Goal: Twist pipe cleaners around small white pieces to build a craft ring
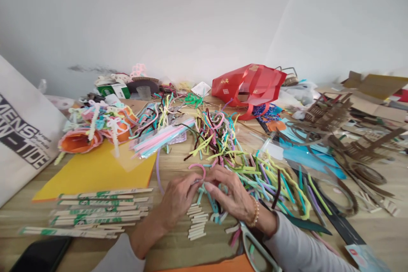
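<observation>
Orange paper (216, 265) nearest, cut off; pinches pink stem (203, 170) between left hand (180, 194) and right hand (231, 188), partly hidden; pastel stems (162, 138) inside clear sleeve (125, 160).

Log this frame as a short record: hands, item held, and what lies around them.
Left hand: fingertips together, meeting the right hand
Held: curled pink fuzzy strip, pinched at its lower end by both hands
Right wrist: beaded bracelet
Between forearms: short wooden pieces
Left side: wrapped chopsticks, yellow sheet
Back: red bag
</observation>
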The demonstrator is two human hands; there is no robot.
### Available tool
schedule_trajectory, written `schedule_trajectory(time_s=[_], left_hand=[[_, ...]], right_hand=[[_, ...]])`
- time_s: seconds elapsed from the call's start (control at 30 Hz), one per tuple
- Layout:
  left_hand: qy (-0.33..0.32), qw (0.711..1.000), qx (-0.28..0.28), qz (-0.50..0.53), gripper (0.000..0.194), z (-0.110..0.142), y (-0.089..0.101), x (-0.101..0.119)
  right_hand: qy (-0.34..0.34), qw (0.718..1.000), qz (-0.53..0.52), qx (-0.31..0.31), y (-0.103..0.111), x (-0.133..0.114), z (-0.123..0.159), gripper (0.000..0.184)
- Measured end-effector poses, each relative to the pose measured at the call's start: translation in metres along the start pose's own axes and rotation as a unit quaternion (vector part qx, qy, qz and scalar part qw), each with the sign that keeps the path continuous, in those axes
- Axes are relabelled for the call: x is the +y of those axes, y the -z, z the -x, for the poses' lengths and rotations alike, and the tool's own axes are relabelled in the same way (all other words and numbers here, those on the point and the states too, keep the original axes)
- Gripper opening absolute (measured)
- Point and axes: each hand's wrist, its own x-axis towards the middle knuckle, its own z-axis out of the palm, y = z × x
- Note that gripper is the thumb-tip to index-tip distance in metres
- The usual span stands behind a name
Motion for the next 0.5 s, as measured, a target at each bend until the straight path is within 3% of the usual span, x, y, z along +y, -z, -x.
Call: schedule_trajectory(time_s=[0.1, 0.23, 0.33, 0.5], left_hand=[[-0.063, 0.995, 0.032, -0.069, 0.021, 0.002, -0.001, 0.000], [-0.103, 0.987, 0.042, -0.113, 0.020, 0.000, 0.002, 0.003], [-0.111, 0.984, 0.046, -0.131, 0.020, -0.001, 0.003, 0.004], [-0.104, 0.985, 0.039, -0.133, 0.018, 0.001, 0.001, 0.004]], right_hand=[[-0.109, 0.986, -0.123, 0.020, -0.002, 0.007, -0.003, 0.028], [-0.206, 0.932, -0.297, -0.035, -0.006, 0.020, -0.007, 0.034], [-0.240, 0.903, -0.351, -0.062, -0.005, 0.022, -0.009, 0.037], [-0.243, 0.892, -0.374, -0.071, -0.002, 0.018, -0.010, 0.034]])
